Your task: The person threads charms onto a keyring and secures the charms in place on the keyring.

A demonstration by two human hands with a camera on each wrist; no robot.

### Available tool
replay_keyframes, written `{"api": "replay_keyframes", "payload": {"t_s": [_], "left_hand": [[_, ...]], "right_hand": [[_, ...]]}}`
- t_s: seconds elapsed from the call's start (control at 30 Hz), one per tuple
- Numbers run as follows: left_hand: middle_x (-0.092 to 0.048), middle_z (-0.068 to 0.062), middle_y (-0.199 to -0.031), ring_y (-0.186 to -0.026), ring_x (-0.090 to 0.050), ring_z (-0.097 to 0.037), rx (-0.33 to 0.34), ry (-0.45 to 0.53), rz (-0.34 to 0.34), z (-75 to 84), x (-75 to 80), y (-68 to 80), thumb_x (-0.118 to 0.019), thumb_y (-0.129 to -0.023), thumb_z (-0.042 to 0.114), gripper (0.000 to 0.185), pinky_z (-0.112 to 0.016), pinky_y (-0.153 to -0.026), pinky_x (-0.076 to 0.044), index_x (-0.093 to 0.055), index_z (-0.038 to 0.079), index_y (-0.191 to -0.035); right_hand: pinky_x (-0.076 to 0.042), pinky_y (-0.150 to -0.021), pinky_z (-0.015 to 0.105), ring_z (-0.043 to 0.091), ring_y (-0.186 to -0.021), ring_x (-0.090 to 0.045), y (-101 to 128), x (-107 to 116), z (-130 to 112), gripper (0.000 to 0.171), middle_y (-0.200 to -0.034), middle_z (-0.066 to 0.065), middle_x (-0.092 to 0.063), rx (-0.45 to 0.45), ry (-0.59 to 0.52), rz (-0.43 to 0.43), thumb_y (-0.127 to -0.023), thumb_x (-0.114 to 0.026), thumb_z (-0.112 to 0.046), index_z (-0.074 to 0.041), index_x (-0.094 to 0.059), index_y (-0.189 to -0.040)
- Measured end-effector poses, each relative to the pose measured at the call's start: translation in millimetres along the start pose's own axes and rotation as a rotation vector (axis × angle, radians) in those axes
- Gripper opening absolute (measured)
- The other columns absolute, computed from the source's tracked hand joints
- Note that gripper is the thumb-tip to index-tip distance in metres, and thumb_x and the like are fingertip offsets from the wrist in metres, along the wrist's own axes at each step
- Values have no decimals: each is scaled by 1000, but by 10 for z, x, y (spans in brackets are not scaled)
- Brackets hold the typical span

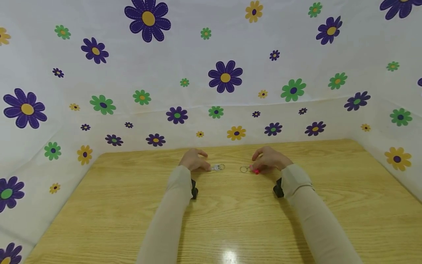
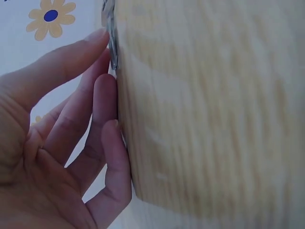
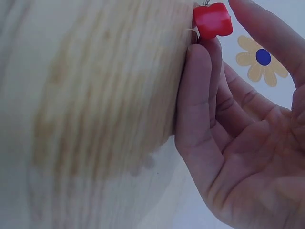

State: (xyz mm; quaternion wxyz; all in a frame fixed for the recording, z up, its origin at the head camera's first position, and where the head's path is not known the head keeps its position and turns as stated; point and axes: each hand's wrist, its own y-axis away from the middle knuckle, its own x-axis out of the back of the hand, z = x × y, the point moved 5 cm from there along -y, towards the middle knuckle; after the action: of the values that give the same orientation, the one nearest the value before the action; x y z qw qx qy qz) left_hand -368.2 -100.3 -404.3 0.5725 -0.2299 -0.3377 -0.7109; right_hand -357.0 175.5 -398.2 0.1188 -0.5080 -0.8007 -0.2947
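A small silver keychain (image 1: 217,167) with a ring lies on the wooden table, left of centre. My left hand (image 1: 194,160) is at its left end, thumb tip beside or touching it, index finger held apart. In the left wrist view, part of the silver keychain (image 2: 113,40) shows edge-on by the fingertips. To the right lies another keychain, with a metal ring (image 1: 243,169) and a red-pink charm (image 1: 256,171). My right hand (image 1: 268,158) arches over that charm, partly hiding it. The right wrist view shows the glossy red charm (image 3: 213,21) between spread thumb and fingers, not visibly gripped.
The wooden table (image 1: 227,212) reaches back to a white flowered cloth (image 1: 197,91), which also rises at both sides. Black wrist straps with devices (image 1: 278,188) sit under both cuffs, close above the tabletop.
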Motion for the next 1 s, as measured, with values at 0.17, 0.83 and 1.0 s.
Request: {"api": "replay_keyframes", "payload": {"t_s": [0.17, 0.83, 1.0], "left_hand": [[-74, -8, -112, -124, -56, -28, -7, 8, 24, 11, -10, 36, -89, -77, 12, 55, -43, -112, -39, -69, 6, -128], [-64, -10, -129, -104, -54, -24, -24, -77, -96, 125, -28, 58, -83, -80, 7, 25, -41, -101, -45, -78, 8, -105], [-64, -7, -127, -109, -54, -23, -37, -78, -191, 144, -21, 68, -75, -83, 1, 23, -41, -105, -42, -79, 8, -105]], "right_hand": [[-57, -66, 26, 11, -65, -59, 7, -20, -10, 44, -83, 7, -65, -2, -6, 14, -84, -79, -4, 11, -57, -118], [-57, -69, 27, 14, -71, -60, 15, 11, 6, 16, -81, 5, -68, -16, -44, 12, -89, -76, -5, 4, -65, -96], [-60, -73, 31, 15, -73, -62, 27, 28, 7, 9, -80, 5, -70, -48, -77, -22, -91, -73, -4, 0, -65, -92]]}}
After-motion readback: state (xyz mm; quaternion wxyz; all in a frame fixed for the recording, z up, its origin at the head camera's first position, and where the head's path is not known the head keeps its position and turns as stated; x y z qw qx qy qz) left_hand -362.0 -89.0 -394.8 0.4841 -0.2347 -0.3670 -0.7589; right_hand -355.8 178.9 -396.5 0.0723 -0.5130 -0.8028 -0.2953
